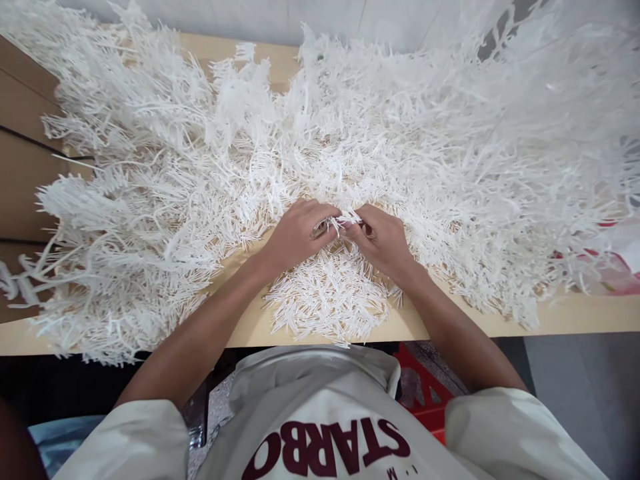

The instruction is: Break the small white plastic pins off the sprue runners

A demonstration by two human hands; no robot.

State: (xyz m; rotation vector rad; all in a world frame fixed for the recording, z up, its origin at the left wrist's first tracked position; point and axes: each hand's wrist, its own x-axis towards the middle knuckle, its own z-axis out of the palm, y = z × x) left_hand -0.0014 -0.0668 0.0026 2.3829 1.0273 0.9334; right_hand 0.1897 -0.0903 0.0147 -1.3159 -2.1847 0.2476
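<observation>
My left hand and my right hand meet near the middle of the table. Between their closed fingertips is a small bunch of thin white strands, gripped from both sides. Just below the hands lies a low heap of short, loose white sticks. Around and beyond them spreads a large pile of white branched strands, which look like plastic. The exact kind of piece is too fine to make out.
The pile covers much of the tan table and hangs over its front edge at left. Cardboard boxes stand at the left. A clear bag with red marks lies at the right. Under the table is a red plastic crate.
</observation>
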